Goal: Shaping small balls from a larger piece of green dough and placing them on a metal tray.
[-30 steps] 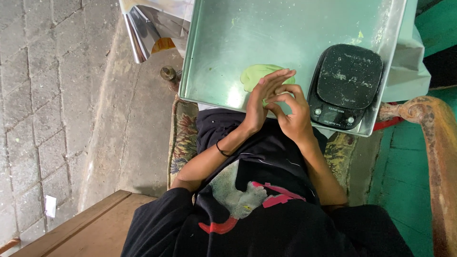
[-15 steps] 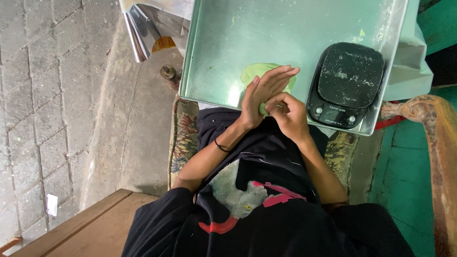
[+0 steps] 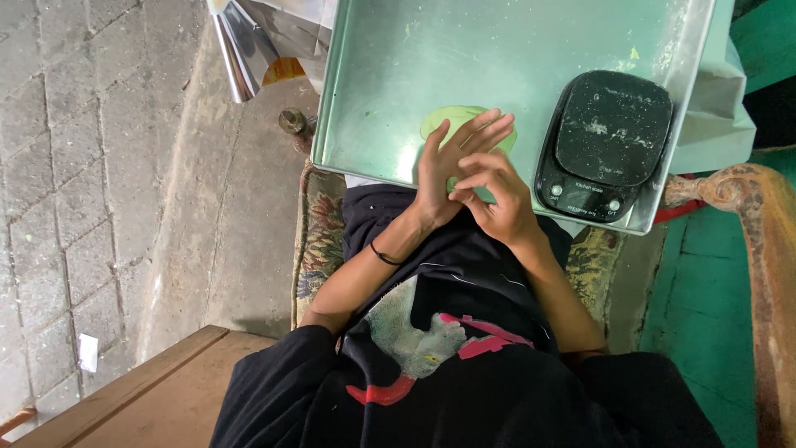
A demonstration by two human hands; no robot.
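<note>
My left hand (image 3: 448, 170) is held flat with fingers pointing up, just above the near edge of a metal tray (image 3: 373, 91). My right hand (image 3: 497, 203) curls over its palm. A small piece of green dough (image 3: 453, 184) peeks out between the two, pressed by both hands. Just beyond my fingertips a flat green dough disc (image 3: 452, 119) lies on the tray, partly hidden by the left fingers. A black kitchen scale (image 3: 609, 133) sits on the tray's right side, close to my right hand.
The tray rests over my lap on a patterned cushioned chair (image 3: 319, 241). A worn wooden armrest (image 3: 759, 216) curves at the right. Folded shiny sheets (image 3: 253, 50) lie on the paved ground at the upper left. A wooden board (image 3: 133, 398) is at the lower left.
Both hands stayed pressed together and shifted slightly against each other. The left fingers now spread more upright over the green disc, and the right hand curls lower across the left palm.
</note>
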